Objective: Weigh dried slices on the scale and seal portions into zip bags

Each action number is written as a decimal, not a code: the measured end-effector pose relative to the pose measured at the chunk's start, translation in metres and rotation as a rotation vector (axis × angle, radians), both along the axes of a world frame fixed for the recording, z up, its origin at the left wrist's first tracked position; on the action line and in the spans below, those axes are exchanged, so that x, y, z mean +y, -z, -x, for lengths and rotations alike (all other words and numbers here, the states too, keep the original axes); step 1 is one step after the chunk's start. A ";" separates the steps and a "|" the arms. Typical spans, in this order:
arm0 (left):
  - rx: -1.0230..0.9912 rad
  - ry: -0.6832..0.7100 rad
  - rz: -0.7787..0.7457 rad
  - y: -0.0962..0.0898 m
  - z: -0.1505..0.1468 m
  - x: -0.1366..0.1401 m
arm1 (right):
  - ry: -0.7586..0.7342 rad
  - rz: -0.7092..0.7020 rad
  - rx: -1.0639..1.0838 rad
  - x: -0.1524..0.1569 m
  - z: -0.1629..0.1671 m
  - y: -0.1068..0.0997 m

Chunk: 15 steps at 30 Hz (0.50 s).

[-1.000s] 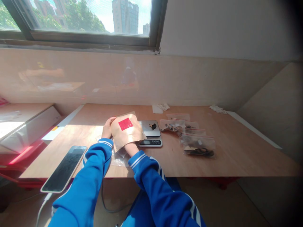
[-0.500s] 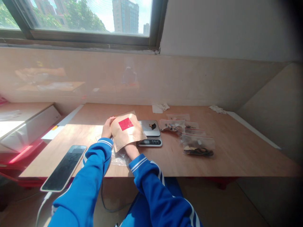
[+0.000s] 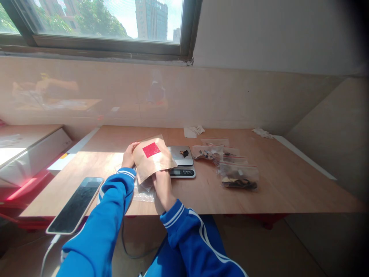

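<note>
- We see the left hand [image 3: 128,156] with its fingers closed on the left edge of the paper bag [image 3: 151,166], their tips out of sight behind it.
- The right hand [image 3: 163,187] reaches under the bag's near edge; its fingers are hidden, so we cannot tell whether they are together or apart, or whether they are inside the bag or just beneath it.
- The bag is tilted above the surface [image 3: 198,200], red label [image 3: 151,150] up; we judge the left hand steadies it so the near edge stays within the right hand's reach.
- Under it lies clear plastic [image 3: 144,196], mostly covered.
- Just right, the bag overlaps part of the scale [image 3: 184,172]. A small dark piece [image 3: 185,153] rests on the plate, and we cannot read the display.
- Farther right, clear bags [image 3: 208,153] overlap, perhaps grouped to leave room around the scale; their contents are hard to make out.
- At left, a phone [image 3: 75,206] overhangs the edge, its cable [image 3: 52,243] cut off by the frame.
</note>
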<state>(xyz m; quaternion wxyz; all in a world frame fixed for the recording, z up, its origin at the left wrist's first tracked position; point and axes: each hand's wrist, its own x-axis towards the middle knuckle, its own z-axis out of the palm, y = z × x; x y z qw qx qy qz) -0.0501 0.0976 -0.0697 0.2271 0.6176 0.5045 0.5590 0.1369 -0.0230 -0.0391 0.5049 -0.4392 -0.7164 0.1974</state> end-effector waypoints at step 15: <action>-0.211 -0.130 0.091 -0.011 -0.009 -0.002 | 0.082 -0.126 0.230 -0.025 -0.064 -0.006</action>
